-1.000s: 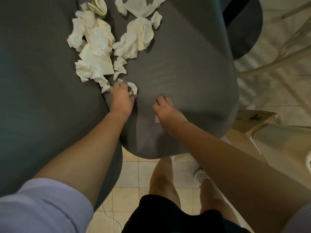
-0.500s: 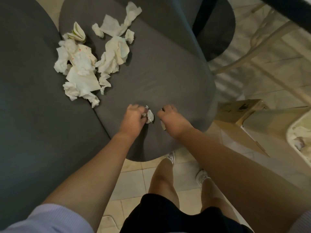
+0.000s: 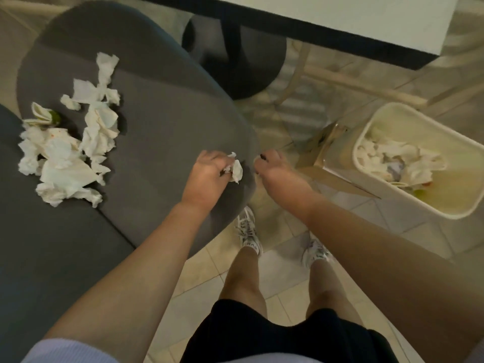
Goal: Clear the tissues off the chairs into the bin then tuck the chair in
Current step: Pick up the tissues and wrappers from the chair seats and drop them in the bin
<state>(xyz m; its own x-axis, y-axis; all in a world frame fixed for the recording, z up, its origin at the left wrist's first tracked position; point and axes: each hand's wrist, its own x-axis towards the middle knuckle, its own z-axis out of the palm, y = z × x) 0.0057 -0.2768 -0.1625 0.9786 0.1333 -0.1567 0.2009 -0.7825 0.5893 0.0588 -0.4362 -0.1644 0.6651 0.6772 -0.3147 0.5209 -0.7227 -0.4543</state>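
Since half a second back the view is swinging right: the bin (image 3: 387,203) is now showing whole at right of frame, and both hands are sliding off toward the near right edge of the chair seat with the tissue pile dropping behind at left.

Largest first. Grey chair (image 3: 157,121) is filling upper left and centre; a second grey seat (image 3: 39,258) is sitting at lower left, edge touching the first. White table (image 3: 366,19) is running along the top, dark round pedestal base (image 3: 251,61) under it. The bin, pale, open-topped, already holding crumpled tissues, is standing on the tiled floor at right middle, a flattened cardboard piece (image 3: 322,158) leaning beside it.

Tissue pile (image 3: 70,153) is lying at left of frame across the seam of the two seats, well apart from both hands.

Left hand (image 3: 209,174) is curling round a small tissue wad (image 3: 237,169), over the seat's right edge. Right hand (image 3: 272,166) is curled too, just past the edge; whether it is pinching a scrap I cannot tell, too blurred.

Relation that matters: bin is lying to the right of both hands, slightly lower in frame, its long axis running upper left to lower right. Right hand is nearer; left, the one carrying the wad, is having to cross over the floor gap. Most of the clearing is judged still to do.
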